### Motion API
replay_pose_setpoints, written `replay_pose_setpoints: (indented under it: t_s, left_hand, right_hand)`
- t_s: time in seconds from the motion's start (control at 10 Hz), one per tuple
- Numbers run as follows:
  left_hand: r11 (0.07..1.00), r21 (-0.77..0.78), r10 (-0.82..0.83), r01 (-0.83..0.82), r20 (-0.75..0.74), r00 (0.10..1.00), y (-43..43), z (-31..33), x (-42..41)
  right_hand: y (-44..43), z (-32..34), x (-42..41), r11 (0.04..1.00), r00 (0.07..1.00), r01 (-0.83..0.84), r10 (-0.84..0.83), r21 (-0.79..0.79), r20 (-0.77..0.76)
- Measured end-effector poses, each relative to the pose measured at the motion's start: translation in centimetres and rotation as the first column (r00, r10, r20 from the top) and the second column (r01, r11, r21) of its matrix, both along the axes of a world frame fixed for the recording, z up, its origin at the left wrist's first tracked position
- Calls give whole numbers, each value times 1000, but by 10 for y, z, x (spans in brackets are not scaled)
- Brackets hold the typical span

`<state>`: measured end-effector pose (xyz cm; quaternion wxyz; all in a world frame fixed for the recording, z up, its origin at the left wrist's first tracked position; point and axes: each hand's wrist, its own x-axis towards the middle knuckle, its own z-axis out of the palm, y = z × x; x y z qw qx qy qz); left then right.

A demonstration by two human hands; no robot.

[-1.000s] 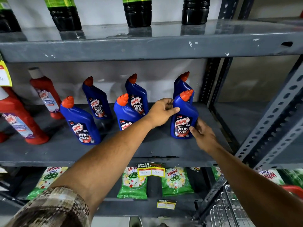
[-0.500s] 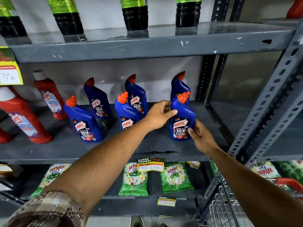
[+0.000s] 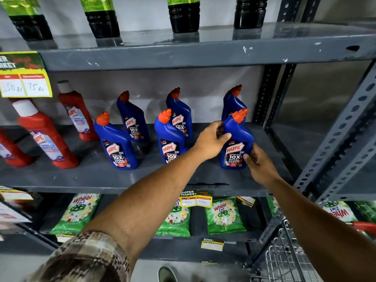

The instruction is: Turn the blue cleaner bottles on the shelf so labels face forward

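Several blue cleaner bottles with orange caps stand on the grey middle shelf. The front right bottle stands upright with its label toward me. My left hand grips its left shoulder and my right hand holds its lower right side. Behind it stands another blue bottle, its label hidden. The front middle bottle, the front left bottle and two back-row bottles show their labels.
Red cleaner bottles stand at the shelf's left. Dark bottles with green labels line the shelf above. Green detergent packets lie on the shelf below. A wire basket sits low right beside a perforated steel upright.
Both hands have stayed on the front right bottle. Its label has come round a little more toward me, and my view has shifted slightly.
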<state>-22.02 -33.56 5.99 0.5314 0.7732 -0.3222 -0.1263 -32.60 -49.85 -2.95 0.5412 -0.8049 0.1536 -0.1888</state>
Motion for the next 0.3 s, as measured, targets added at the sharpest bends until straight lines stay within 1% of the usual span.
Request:
replay_pose_setpoints:
  t_s: [0.1, 0.2, 0.3]
  left_hand:
    - [998, 61, -21, 15, 102, 995, 8, 0, -7]
    - [990, 143, -51, -21, 478, 877, 40, 2, -12]
    - [974, 224, -152, -18, 716, 681, 65, 4, -8]
  right_hand:
    - [5, 1, 0, 998, 999, 48, -47, 27, -12]
    - [18, 10, -10, 970, 973, 229, -231, -80, -15]
    - [28, 17, -19, 912, 944, 330, -317, -243, 90]
